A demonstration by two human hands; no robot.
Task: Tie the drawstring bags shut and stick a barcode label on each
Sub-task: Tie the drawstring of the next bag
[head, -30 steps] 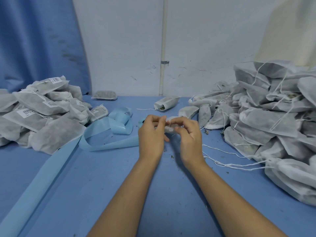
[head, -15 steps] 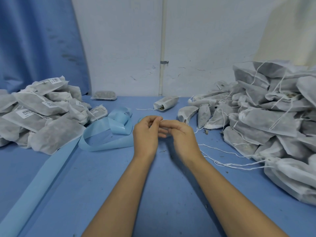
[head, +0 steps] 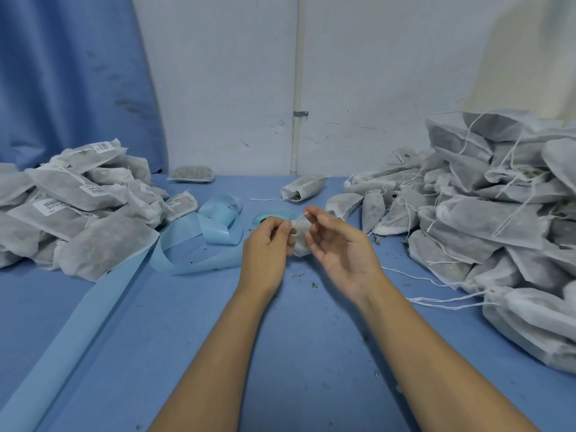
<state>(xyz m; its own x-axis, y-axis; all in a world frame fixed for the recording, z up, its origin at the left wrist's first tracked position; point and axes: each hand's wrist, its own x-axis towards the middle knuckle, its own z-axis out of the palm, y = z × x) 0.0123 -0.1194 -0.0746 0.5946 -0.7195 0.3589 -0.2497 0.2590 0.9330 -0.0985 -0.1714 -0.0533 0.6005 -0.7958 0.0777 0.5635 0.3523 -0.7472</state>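
A small white drawstring bag (head: 301, 241) is held between my two hands above the middle of the blue table (head: 296, 338). My left hand (head: 268, 247) grips the bag's neck, fingers curled round it. My right hand (head: 338, 244) has turned palm up, and its fingertips pinch the thin white drawstring (head: 300, 217) that runs up from the bag. Most of the bag is hidden behind my hands. A roll of light blue label backing (head: 218, 222) lies just left of my hands, its strip trailing toward the table's near left.
A pile of labelled bags (head: 81, 210) lies at the left. A bigger heap of unlabelled bags (head: 486, 229) with loose strings fills the right side. Two single bags (head: 304, 188) (head: 190, 174) lie near the back wall. Crumbs dot the table.
My hands were pressed together, knuckles up, over the bag. The right hand has since rolled palm up and drawn the string out to the right; the bag shows between the hands.
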